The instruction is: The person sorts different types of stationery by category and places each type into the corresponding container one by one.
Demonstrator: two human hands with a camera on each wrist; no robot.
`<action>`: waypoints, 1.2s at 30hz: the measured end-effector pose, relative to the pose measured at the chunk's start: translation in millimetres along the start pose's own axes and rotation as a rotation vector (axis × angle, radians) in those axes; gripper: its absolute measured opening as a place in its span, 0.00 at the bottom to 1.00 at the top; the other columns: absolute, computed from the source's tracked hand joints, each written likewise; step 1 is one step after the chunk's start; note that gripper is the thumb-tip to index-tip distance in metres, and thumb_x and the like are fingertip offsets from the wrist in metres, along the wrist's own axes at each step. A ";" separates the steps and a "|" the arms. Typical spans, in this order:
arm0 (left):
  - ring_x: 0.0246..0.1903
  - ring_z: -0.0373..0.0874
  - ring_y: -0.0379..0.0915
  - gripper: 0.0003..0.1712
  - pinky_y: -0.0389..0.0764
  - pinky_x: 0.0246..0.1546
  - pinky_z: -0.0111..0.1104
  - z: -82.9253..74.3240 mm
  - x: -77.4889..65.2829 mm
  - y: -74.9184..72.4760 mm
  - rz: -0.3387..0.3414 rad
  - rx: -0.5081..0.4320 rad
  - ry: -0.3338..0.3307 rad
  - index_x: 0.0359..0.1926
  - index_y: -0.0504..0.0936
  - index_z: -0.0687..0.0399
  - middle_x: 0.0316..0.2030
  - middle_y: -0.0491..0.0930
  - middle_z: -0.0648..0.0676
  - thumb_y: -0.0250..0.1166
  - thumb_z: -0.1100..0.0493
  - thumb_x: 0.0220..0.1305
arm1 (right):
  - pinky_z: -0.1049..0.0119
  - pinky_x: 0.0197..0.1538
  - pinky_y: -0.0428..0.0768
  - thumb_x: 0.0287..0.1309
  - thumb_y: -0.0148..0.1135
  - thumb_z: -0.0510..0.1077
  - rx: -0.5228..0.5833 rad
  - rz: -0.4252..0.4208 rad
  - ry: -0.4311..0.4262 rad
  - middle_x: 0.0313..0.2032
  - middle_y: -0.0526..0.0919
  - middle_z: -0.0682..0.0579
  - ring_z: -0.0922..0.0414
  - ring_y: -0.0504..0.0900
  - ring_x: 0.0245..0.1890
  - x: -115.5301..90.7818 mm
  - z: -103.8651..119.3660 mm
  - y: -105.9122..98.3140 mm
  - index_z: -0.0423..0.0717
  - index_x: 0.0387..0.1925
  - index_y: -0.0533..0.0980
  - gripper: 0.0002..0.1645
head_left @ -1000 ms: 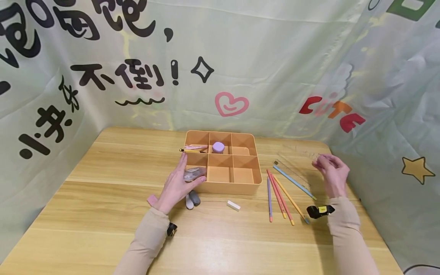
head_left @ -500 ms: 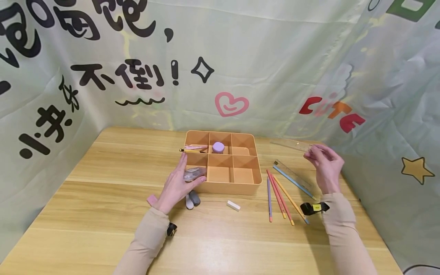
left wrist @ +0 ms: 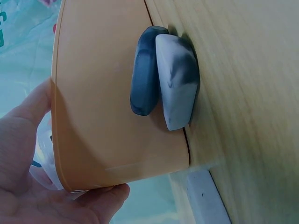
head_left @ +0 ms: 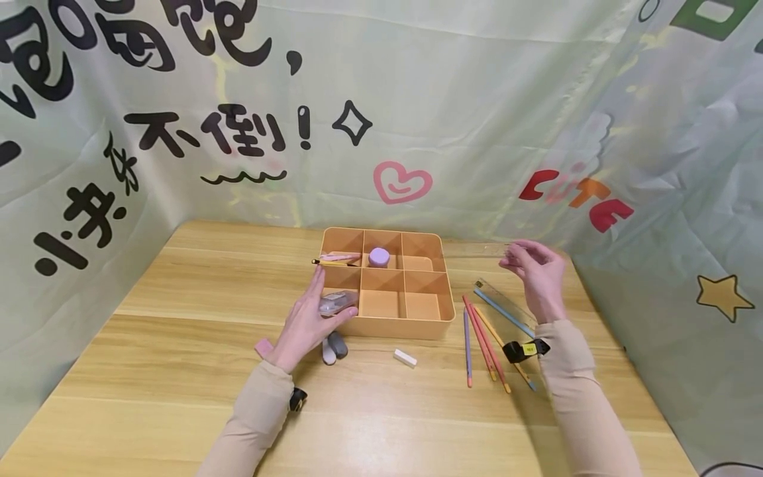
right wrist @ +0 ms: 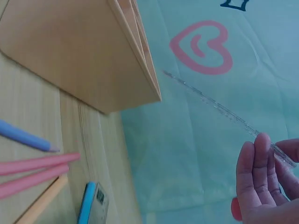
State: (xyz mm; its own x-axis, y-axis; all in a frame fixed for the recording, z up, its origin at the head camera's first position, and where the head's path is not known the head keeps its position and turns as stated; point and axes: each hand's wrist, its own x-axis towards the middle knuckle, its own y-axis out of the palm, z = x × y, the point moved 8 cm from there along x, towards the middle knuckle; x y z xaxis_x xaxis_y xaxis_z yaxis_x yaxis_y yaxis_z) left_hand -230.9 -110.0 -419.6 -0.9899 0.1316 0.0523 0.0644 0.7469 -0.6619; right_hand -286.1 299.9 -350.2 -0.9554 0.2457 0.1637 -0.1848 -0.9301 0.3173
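Placement of a clear ruler (head_left: pixel 477 250) in a partitioned tray (head_left: pixel 393 327) appears to be the step in hand. The ruler is pinched between the thumb and fingers of the right hand (head_left: pixel 539 275), right of centre in the head view; its free end is directed left, toward the upper-right corner of the tray. Whether the tray is touched by that end cannot be told. The tray, at the centre of the frame, is apparently steadied by the left hand (head_left: pixel 306 324): the thumb is spread over the front rim, and the fingers are laid along the left wall. A second ruler (head_left: pixel 503 301) is seen on the table (head_left: pixel 179 371) beside a blue pencil (head_left: pixel 503 312). For the next move, the held ruler should probably be raised over the right rim, aligned with the compartments and lowered; a tilted rest is likely, since one compartment seems too short.
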 end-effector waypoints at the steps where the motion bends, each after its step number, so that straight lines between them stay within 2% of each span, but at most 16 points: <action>1: 0.78 0.63 0.46 0.65 0.55 0.77 0.56 -0.1 -0.1 0.0 0.000 0.000 0.000 0.80 0.41 0.60 0.81 0.37 0.58 0.69 0.35 0.60 | 0.66 0.36 0.88 0.62 0.66 0.32 -0.015 0.003 0.003 0.26 0.87 0.50 0.57 0.87 0.24 0.7 -0.9 3.1 0.40 0.35 0.84 0.03; 15: 0.78 0.63 0.46 0.65 0.55 0.76 0.56 0.0 -0.4 0.8 0.004 -0.001 -0.005 0.80 0.41 0.60 0.81 0.37 0.58 0.69 0.35 0.60 | 0.68 0.35 0.88 0.63 0.64 0.33 -0.143 0.065 0.052 0.23 0.86 0.54 0.60 0.86 0.21 17.7 -18.4 42.2 0.44 0.33 0.83 0.06; 25: 0.78 0.64 0.46 0.65 0.55 0.76 0.57 0.3 0.0 0.7 0.002 0.004 -0.004 0.80 0.41 0.60 0.81 0.38 0.59 0.69 0.35 0.60 | 0.69 0.34 0.88 0.64 0.61 0.32 -0.241 0.084 0.117 0.23 0.85 0.55 0.62 0.86 0.21 28.9 -35.0 54.7 0.47 0.31 0.81 0.09; 32: 0.77 0.64 0.47 0.64 0.56 0.76 0.57 0.4 0.2 0.6 0.002 0.011 -0.005 0.80 0.41 0.61 0.81 0.37 0.58 0.69 0.35 0.60 | 0.69 0.34 0.88 0.65 0.59 0.32 -0.304 0.075 0.165 0.23 0.84 0.56 0.63 0.85 0.21 34.0 -47.8 55.9 0.40 0.37 0.78 0.03; 36: 0.77 0.65 0.47 0.64 0.56 0.76 0.57 0.8 0.2 0.4 0.000 0.015 0.000 0.80 0.41 0.61 0.81 0.38 0.59 0.69 0.35 0.60 | 0.69 0.34 0.88 0.65 0.58 0.32 -0.329 0.081 0.179 0.22 0.84 0.57 0.63 0.85 0.21 35.9 -52.6 57.7 0.34 0.41 0.76 0.05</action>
State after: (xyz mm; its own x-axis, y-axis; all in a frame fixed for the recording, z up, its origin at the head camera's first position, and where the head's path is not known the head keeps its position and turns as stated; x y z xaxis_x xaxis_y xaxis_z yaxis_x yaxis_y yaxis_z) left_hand -231.1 -110.2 -420.5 -0.9899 0.1321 0.0525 0.0627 0.7370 -0.6729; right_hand -343.2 240.8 -375.2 -0.9896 0.1438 0.0014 -0.1438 -0.9895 -0.0111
